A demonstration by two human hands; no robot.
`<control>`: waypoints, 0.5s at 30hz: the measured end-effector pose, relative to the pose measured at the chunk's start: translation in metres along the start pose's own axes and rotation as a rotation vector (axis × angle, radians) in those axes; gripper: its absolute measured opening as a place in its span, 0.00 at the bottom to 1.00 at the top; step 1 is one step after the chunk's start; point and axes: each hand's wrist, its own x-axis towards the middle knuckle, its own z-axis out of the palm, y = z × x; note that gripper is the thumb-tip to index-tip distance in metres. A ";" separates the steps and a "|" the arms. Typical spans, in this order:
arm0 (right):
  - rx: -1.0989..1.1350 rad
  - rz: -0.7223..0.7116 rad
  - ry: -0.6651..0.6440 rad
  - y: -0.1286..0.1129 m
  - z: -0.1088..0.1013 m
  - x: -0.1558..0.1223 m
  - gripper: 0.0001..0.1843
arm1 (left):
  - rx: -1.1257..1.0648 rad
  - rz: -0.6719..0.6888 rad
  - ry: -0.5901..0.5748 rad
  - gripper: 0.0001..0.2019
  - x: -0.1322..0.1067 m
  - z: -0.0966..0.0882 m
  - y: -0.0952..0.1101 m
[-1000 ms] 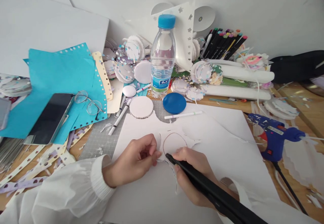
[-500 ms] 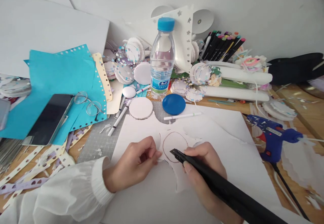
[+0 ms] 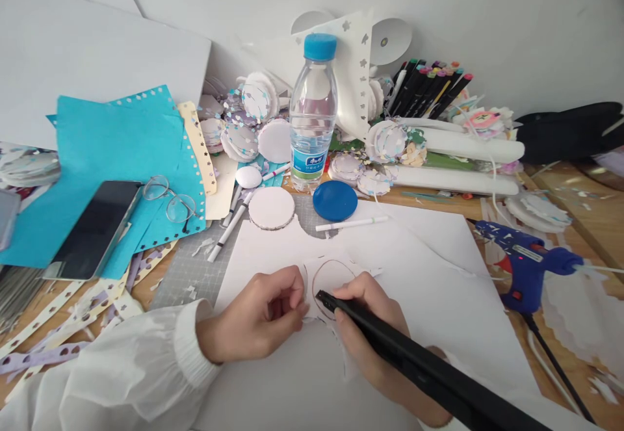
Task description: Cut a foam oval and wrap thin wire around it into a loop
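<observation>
1. Over the white board (image 3: 448, 301), our right hand (image 3: 385, 311) grips a long black tool (image 3: 439, 379), its tip at the left side of a drawn brown circle (image 3: 332, 276).
2. The circle sits on a white cut piece (image 3: 273, 249) lying on that board, close to a ragged edge; a slight overshoot there, we judge, could tear the thin strip between.
3. Our left hand (image 3: 258, 317) rests beside the circle, fingers curled and thumb bent inward; we cannot tell whether they pinch the piece. If they don't, it could slide and the tip wander off the line.
4. Those fingertips are near the tip, so a leftward slip could catch them.
5. A white pen (image 3: 351, 223) lies loose beyond the circle, beside a blue disc (image 3: 335, 201); a bump might send it rolling into our work.
</observation>
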 end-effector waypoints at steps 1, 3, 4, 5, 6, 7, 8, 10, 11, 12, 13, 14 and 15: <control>-0.031 -0.024 0.010 -0.001 0.001 0.000 0.03 | -0.001 0.004 -0.002 0.10 0.000 0.000 -0.001; -0.085 -0.080 0.016 -0.002 0.002 0.000 0.04 | -0.011 0.007 -0.008 0.10 -0.001 0.000 -0.002; -0.105 -0.102 0.014 -0.002 0.003 0.000 0.05 | -0.019 0.009 -0.011 0.10 -0.001 0.000 -0.003; -0.125 -0.119 0.012 -0.001 0.004 0.000 0.05 | -0.027 0.011 -0.018 0.10 -0.001 -0.001 -0.003; -0.143 -0.126 0.011 -0.001 0.004 0.001 0.05 | -0.037 0.014 -0.023 0.10 -0.001 -0.001 -0.003; -0.155 -0.127 0.012 -0.001 0.004 0.001 0.04 | -0.046 0.021 -0.028 0.11 -0.001 -0.001 -0.003; -0.163 -0.122 0.013 0.000 0.005 0.002 0.03 | -0.053 0.029 -0.032 0.11 -0.001 -0.001 -0.003; -0.174 -0.105 0.005 0.001 0.005 0.003 0.02 | -0.062 0.041 -0.032 0.11 0.000 -0.002 -0.003; -0.176 -0.099 -0.004 0.001 0.005 0.004 0.02 | -0.064 0.046 -0.030 0.11 0.000 -0.001 -0.003; -0.174 -0.095 -0.016 0.001 0.005 0.004 0.02 | -0.064 0.052 -0.028 0.11 0.000 -0.001 -0.002; -0.170 -0.094 -0.026 0.002 0.005 0.005 0.02 | -0.063 0.055 -0.025 0.11 0.000 -0.001 -0.002; -0.158 -0.093 -0.030 0.002 0.004 0.005 0.02 | -0.060 0.054 -0.022 0.11 0.000 -0.001 -0.002; -0.139 -0.089 -0.026 0.002 0.004 0.005 0.02 | -0.056 0.049 -0.020 0.11 0.001 0.000 -0.001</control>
